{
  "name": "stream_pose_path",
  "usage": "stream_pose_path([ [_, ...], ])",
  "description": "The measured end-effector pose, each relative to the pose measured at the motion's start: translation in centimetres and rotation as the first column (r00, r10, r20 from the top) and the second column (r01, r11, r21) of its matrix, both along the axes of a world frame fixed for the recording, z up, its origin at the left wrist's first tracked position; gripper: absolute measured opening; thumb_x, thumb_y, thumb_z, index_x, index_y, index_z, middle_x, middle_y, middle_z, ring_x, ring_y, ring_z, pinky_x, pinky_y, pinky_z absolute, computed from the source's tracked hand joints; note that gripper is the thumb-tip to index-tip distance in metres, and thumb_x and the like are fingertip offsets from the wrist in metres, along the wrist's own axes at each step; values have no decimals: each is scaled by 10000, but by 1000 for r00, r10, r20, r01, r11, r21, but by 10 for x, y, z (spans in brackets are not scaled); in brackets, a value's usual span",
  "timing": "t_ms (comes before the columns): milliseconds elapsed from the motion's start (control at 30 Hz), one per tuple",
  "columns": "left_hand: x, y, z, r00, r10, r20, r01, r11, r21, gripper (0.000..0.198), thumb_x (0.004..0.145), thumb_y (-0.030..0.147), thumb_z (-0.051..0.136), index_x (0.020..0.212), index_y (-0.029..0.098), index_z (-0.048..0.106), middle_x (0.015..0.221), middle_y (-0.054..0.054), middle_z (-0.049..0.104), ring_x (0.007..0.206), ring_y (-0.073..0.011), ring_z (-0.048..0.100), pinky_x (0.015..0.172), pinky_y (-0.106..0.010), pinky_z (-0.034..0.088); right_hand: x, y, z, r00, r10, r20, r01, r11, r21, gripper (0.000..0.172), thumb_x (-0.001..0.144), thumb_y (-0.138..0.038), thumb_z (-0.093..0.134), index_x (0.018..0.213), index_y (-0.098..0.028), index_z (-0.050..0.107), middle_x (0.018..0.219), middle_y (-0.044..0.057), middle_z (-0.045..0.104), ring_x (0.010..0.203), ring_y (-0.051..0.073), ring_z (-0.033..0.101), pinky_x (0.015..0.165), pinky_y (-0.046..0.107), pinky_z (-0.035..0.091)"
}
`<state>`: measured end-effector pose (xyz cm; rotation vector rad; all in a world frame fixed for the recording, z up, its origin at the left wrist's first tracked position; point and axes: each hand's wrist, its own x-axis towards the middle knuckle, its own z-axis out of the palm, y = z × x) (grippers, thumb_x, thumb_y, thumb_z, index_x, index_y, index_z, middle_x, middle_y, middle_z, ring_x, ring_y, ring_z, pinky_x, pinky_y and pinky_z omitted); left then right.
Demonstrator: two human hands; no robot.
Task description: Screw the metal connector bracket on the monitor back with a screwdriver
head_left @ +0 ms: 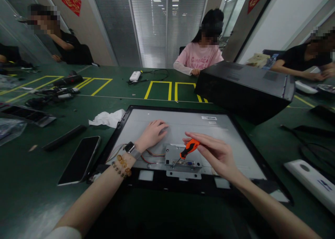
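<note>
In the head view a flat screen panel (pixel 183 122) with a black frame lies back side up on the green table. A metal box with ports (pixel 170 151), one of them blue, sits at its near edge, and thin wires (pixel 154 154) run from it to the left. My right hand (pixel 218 153) holds an orange and black screwdriver (pixel 190 148) by its handle, with the shaft slanting down to the port side of the box. My left hand (pixel 154 134) lies flat on the panel's back, fingers stretched out, holding nothing.
A smartphone (pixel 80 160) and a crumpled white tissue (pixel 107 118) lie left of the panel. A large black casing (pixel 243 87) stands behind it on the right. A white device (pixel 311 183) lies at the right. Several people sit around the table, one in a pink shirt (pixel 199 57).
</note>
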<state>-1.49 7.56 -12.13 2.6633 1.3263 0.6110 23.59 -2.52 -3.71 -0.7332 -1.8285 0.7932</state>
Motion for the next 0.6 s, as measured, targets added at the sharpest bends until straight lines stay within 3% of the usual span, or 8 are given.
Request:
stream_pose_path([
  [200, 0, 0, 2, 1000, 4, -2, -4, 1000, 2, 278, 926, 200, 574, 1200, 231, 602, 1197, -62, 589, 1121, -237, 545, 952, -401, 442, 5, 6, 3, 999, -5, 40, 3, 999, 38, 333, 904, -163, 593, 1168, -327, 713, 1113, 30, 749, 1010, 229, 704, 867, 419, 593],
  [400, 0, -1, 3, 1000, 3, -11, -3, 1000, 17, 275, 930, 186, 568, 1201, 221, 597, 1193, -61, 590, 1111, -231, 547, 947, -388, 442, 12, 9, 9, 992, 53, 111, -57, 998, 31, 356, 930, -160, 560, 1220, -328, 679, 1175, 15, 726, 1078, 215, 683, 917, 410, 575],
  [600, 1, -3, 2, 999, 7, -39, -6, 999, 37, 281, 936, 188, 570, 1216, 210, 585, 1205, -64, 582, 1117, -233, 541, 966, -395, 435, 19, 6, 14, 981, 34, 189, -49, 996, 76, 363, 935, -150, 554, 1226, -330, 676, 1154, 2, 734, 1051, 206, 697, 911, 387, 581],
])
